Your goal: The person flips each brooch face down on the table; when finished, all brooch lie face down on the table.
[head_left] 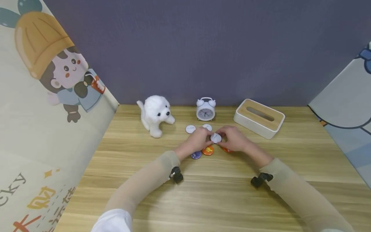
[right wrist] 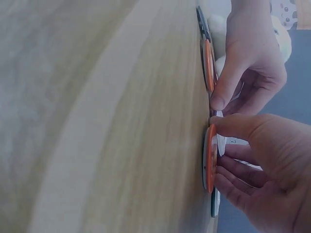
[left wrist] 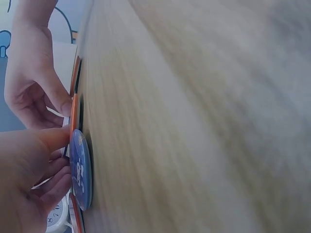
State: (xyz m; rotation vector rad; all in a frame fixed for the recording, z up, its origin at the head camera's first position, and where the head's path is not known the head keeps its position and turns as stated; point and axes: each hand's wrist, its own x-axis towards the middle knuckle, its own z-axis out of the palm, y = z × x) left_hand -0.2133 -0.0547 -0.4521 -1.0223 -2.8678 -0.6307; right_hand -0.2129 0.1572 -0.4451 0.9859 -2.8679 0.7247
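Just below and right of the frame's centre, a white-faced round badge sits between two hands: the left hand pinches its left edge, the right hand its right. I'd guess it's light, stiff and a bit slick, best held by the rim. Lower left of it lie an orange badge and a blue badge. Farther up stand a white plush dog, twin-bell alarm clock and wooden-topped tissue box, left to right.
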